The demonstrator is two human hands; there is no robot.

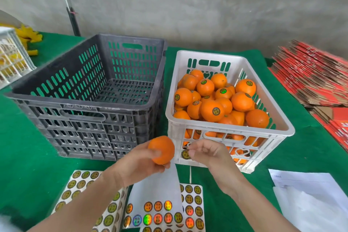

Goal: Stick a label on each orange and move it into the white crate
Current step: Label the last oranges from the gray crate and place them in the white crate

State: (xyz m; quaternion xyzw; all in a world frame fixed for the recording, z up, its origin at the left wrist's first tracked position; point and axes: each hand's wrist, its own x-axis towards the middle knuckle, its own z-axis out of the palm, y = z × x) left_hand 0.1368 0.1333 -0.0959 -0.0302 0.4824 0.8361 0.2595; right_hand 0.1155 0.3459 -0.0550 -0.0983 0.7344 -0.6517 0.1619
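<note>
While the orange (161, 149) is held up just in front of the near wall of the white crate (211, 53), no label is seen on the side of it that faces the camera. It is gripped by the left hand (135, 165), with the fingers curled round the back and the thumb laid on the front. Just beside it, the right hand (209, 152) is held with the thumb and first finger pressed together, and a round label (185, 154) seems to be pinched between them, close to the orange but not yet touching it; the other fingers are bent loosely. So the step in hand is judged to be the sticking of this label. Inside the white crate a heap of oranges (212, 110) is piled up almost to the rim, and round labels can be seen on many of them. To the left, close beside the white crate, the black crate (84, 108) is stood, and no oranges are seen in the part of its floor that shows; the near part is hidden by its front wall. From this, most of the task is judged to be done, and this 1 orange may be among the last to be labelled and moved. Below the hands, label sheets (158, 211) are spread on the green cloth (28, 156), with many labels left on them. Farther right, white papers (310, 194) and red flat boxes (310, 79) are laid.
</note>
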